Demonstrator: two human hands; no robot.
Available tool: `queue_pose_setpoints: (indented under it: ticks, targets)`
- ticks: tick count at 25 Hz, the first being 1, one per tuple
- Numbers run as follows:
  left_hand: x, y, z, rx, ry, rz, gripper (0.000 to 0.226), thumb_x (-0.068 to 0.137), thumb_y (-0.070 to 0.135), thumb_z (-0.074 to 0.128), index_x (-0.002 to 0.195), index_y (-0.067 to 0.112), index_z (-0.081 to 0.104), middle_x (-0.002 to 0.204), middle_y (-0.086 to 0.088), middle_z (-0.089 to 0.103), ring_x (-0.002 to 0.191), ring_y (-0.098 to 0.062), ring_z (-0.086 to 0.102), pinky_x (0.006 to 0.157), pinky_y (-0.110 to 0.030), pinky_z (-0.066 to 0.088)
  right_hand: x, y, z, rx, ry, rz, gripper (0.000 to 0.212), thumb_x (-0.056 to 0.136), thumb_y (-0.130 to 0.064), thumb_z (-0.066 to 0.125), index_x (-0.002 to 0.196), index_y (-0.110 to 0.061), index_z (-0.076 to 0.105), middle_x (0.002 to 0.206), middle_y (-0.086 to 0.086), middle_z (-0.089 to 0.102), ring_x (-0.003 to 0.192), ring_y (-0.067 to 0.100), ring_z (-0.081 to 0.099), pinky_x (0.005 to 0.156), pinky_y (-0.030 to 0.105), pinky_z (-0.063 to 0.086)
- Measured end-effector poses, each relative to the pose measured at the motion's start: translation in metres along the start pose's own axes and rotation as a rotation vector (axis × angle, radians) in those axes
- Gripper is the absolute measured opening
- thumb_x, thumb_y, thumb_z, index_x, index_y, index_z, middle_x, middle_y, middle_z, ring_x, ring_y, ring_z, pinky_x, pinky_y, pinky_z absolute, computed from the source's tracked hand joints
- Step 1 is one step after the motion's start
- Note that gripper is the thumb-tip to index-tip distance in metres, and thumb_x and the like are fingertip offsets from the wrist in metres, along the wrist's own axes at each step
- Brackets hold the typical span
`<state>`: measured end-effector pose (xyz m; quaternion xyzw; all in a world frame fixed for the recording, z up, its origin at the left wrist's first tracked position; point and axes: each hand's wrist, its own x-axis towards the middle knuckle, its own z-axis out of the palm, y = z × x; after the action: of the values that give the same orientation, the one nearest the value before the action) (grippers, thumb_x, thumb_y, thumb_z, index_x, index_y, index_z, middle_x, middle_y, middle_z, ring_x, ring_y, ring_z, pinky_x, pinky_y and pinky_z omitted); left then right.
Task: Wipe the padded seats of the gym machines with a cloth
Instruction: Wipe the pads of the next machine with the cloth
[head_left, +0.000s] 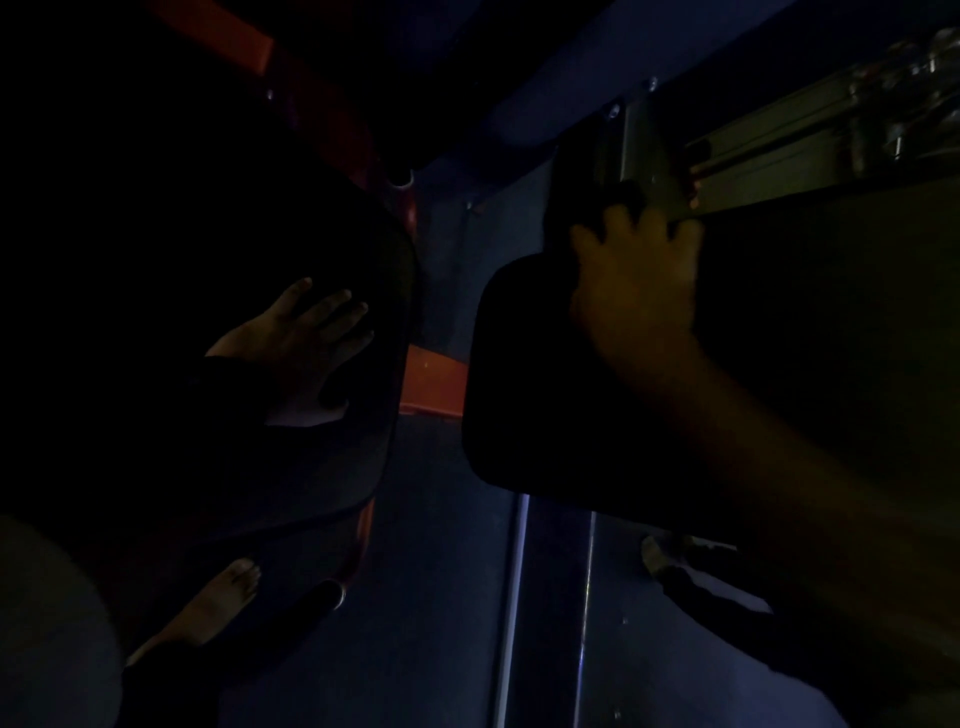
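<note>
Left hand (304, 338) is laid flat, fingers straight, on left padded seat (337, 467). A pale cloth (306, 414), dimly seen, is pinned under its palm. Right hand (634, 280) is curled over metal frame (769, 156) above right padded seat (545, 389), well apart from the cloth.

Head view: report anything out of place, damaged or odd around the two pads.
Nothing plainly damaged or askew, though the picture is too dark to judge pad surfaces. Left hand lies flat on the left pad; right hand grips the metal bracket.
</note>
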<state>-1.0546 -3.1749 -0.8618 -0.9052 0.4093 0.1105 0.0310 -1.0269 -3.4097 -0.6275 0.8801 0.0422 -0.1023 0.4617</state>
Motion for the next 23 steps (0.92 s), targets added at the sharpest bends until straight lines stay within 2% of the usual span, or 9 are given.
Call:
queue_pose_setpoints:
  ticks: [3, 6, 9, 12, 15, 18, 20, 22, 23]
  targets:
    - [0.001, -0.002, 0.002, 0.014, 0.010, -0.007, 0.093, 0.088, 0.079, 0.026, 0.162, 0.028, 0.005, 0.171, -0.006, -0.002, 0.157, -0.029, -0.003, 0.122, -0.055, -0.005, 0.001, 0.015, 0.003, -0.048, -0.076, -0.165, 0.060, 0.096, -0.044, 0.054, 0.151, -0.029, 0.036, 0.152, 0.010, 0.037, 0.137, 0.039, 0.036, 0.109, 0.052, 0.029]
    - [-0.001, 0.001, 0.002, -0.004, -0.007, -0.005, 0.094, 0.088, 0.080, 0.027, 0.162, 0.028, 0.004, 0.171, -0.006, -0.003, 0.157, -0.028, -0.004, 0.122, -0.054, -0.005, 0.005, 0.022, -0.009, -0.021, -0.013, 0.076, 0.056, 0.096, -0.041, 0.053, 0.149, -0.026, 0.041, 0.150, 0.014, 0.039, 0.136, 0.041, 0.037, 0.109, 0.052, 0.030]
    - [0.002, -0.003, 0.002, -0.003, 0.001, -0.008, 0.094, 0.087, 0.080, 0.027, 0.162, 0.029, 0.004, 0.171, -0.006, -0.003, 0.157, -0.027, -0.005, 0.122, -0.054, -0.005, -0.013, 0.028, -0.006, -0.029, -0.057, -0.188, 0.060, 0.096, -0.046, 0.051, 0.152, -0.028, 0.036, 0.153, 0.011, 0.037, 0.135, 0.039, 0.038, 0.107, 0.050, 0.031]
    - [0.000, 0.001, 0.002, -0.011, 0.023, 0.001, 0.094, 0.087, 0.080, 0.027, 0.162, 0.029, 0.006, 0.171, -0.006, -0.001, 0.157, -0.028, -0.002, 0.122, -0.053, -0.006, -0.022, 0.033, -0.016, 0.065, -0.032, 0.019, 0.061, 0.094, -0.043, 0.054, 0.150, -0.028, 0.036, 0.152, 0.010, 0.038, 0.135, 0.038, 0.037, 0.106, 0.050, 0.031]
    - [0.001, -0.001, 0.001, -0.015, 0.029, -0.013, 0.094, 0.086, 0.080, 0.030, 0.162, 0.029, 0.008, 0.171, -0.005, -0.001, 0.157, -0.027, -0.002, 0.116, -0.050, -0.023, -0.042, 0.024, -0.013, 0.042, -0.077, -0.249, 0.060, 0.097, -0.044, 0.048, 0.152, -0.028, 0.034, 0.155, 0.009, 0.035, 0.137, 0.037, 0.035, 0.107, 0.050, 0.029]
    - [0.001, 0.000, 0.004, -0.049, -0.007, -0.007, 0.095, 0.086, 0.081, 0.028, 0.162, 0.029, 0.005, 0.171, -0.005, -0.002, 0.157, -0.028, -0.004, 0.120, -0.053, -0.016, -0.027, 0.039, -0.030, 0.100, -0.164, 0.050, 0.067, 0.094, -0.047, 0.055, 0.154, -0.032, 0.029, 0.157, 0.009, 0.031, 0.141, 0.037, 0.031, 0.109, 0.053, 0.029]
    - [0.002, -0.001, -0.001, -0.044, -0.052, 0.009, 0.095, 0.087, 0.081, 0.026, 0.162, 0.028, 0.003, 0.171, -0.006, -0.003, 0.157, -0.028, -0.004, 0.122, -0.055, -0.006, -0.052, 0.023, -0.022, 0.041, -0.148, -0.070, 0.069, 0.092, -0.047, 0.058, 0.154, -0.030, 0.031, 0.157, 0.010, 0.031, 0.141, 0.038, 0.031, 0.109, 0.055, 0.029]
    - [-0.001, 0.000, -0.003, -0.011, -0.055, 0.005, 0.095, 0.087, 0.081, 0.026, 0.162, 0.028, 0.002, 0.171, -0.006, -0.004, 0.157, -0.029, -0.005, 0.121, -0.055, -0.006, -0.077, 0.021, -0.027, 0.052, -0.125, -0.259, 0.068, 0.091, -0.046, 0.061, 0.152, -0.031, 0.036, 0.155, 0.007, 0.037, 0.138, 0.036, 0.037, 0.106, 0.053, 0.033]
    - [-0.003, 0.000, -0.004, 0.002, -0.070, 0.000, 0.096, 0.087, 0.082, 0.026, 0.162, 0.028, 0.002, 0.170, -0.006, -0.004, 0.156, -0.029, -0.007, 0.121, -0.055, -0.010, -0.074, 0.030, -0.023, 0.082, -0.107, -0.224, 0.067, 0.091, -0.045, 0.061, 0.152, -0.033, 0.036, 0.155, 0.006, 0.038, 0.137, 0.035, 0.038, 0.106, 0.052, 0.033]
